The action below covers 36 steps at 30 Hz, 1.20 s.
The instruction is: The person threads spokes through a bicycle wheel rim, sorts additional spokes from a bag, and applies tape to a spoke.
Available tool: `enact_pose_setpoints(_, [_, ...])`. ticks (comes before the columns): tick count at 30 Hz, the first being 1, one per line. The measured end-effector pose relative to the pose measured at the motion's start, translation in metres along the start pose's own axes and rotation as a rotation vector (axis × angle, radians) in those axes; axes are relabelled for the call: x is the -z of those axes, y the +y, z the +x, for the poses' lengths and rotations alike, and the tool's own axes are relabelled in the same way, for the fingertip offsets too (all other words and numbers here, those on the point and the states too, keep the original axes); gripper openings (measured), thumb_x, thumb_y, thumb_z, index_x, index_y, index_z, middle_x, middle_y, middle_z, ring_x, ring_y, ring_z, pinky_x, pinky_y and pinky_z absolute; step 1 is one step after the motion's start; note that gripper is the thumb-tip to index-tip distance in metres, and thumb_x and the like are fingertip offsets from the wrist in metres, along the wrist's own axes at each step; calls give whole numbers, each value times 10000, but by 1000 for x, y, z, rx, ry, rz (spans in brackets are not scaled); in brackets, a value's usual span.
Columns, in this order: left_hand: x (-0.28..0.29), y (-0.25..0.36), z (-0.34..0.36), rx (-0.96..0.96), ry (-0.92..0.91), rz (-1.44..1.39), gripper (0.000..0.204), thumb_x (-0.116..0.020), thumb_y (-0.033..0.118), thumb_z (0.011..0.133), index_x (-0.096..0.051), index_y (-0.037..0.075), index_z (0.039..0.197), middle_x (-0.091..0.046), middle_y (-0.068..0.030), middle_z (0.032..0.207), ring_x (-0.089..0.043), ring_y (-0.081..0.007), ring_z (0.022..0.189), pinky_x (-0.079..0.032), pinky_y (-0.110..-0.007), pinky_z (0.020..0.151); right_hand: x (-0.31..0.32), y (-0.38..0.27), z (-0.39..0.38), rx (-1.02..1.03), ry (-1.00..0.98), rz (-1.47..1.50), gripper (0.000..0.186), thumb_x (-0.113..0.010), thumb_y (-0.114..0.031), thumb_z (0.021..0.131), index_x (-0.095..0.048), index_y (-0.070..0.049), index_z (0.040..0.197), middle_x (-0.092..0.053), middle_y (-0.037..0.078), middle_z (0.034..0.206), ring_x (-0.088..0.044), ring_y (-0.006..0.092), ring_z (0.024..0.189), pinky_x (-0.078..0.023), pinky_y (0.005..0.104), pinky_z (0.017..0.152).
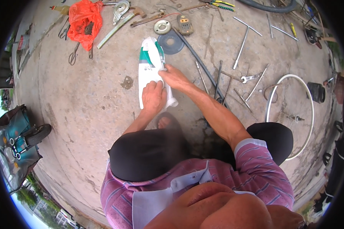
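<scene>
A long white plastic package (144,73) with a teal band lies in front of me, its top partly folded and a white flap curling at its lower right. My left hand (153,97) is on its lower part, fingers curled onto the plastic. My right hand (174,79) pinches its right edge higher up, near the band. Just beyond it lie a grey disc (172,46), a metal ring plate (162,27) and a long dark bar (195,55).
A red bag (88,19) holds metal parts. Wrenches (249,78), T-handled tools (240,45) and a multimeter (185,23) are scattered on the concrete (76,99). A bicycle rim (309,114) lies right, a black bucket (315,92) beyond it. A teal vehicle (25,152) stands left.
</scene>
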<state>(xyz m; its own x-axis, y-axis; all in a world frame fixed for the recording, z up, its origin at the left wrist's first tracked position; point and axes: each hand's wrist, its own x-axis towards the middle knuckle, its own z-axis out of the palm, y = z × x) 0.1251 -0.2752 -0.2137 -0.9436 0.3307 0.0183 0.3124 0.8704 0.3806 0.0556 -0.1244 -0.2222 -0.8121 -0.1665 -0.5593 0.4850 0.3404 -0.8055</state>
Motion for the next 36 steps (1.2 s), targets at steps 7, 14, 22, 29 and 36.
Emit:
enact_pose_setpoints(7, [28,-7,9,134,-240,-242,468,-701,214,889,-590,-12,1283,-617,-169,1094,-592,-365,1057,-502,-465,877,-17,22,2,143,110,-80,498,-613,-401,933,-635,10,1213,-674,262,1186,-644,414,1122,-499,485,952])
enact_pose_setpoints(14, [47,-43,53,189,256,-233,543,-675,298,922,-543,45,1383,-530,-250,1346,-515,-411,1248,-431,-473,1028,-21,20,-8,76,68,-6,529,-659,-394,891,-636,29,1207,-664,271,1173,-633,416,1130,-492,484,971])
enact_pose_setpoints(22, [-33,-73,44,209,243,-33,724,-667,342,889,-406,71,1508,-405,-301,1473,-425,-468,1331,-341,-545,1107,-35,34,-22,12,156,-80,842,-729,-467,798,-471,67,1396,-536,288,1345,-558,428,1244,-462,468,1046])
enact_pose_setpoints(29, [-16,-67,43,588,214,-231,919,-792,383,806,-350,-33,1495,-470,-289,1427,-510,-404,1284,-422,-464,1061,-32,31,-18,-145,7,31,725,-739,-453,817,-588,82,1284,-676,270,1192,-665,385,1116,-516,435,943])
enact_pose_setpoints(36, [-7,-79,65,969,-19,-1070,561,-846,221,808,-595,-42,1236,-723,-147,1034,-719,-251,844,-600,-372,714,-47,44,-2,-194,85,605,616,-710,-385,878,-614,88,1260,-713,217,1119,-707,289,1004,-541,401,835])
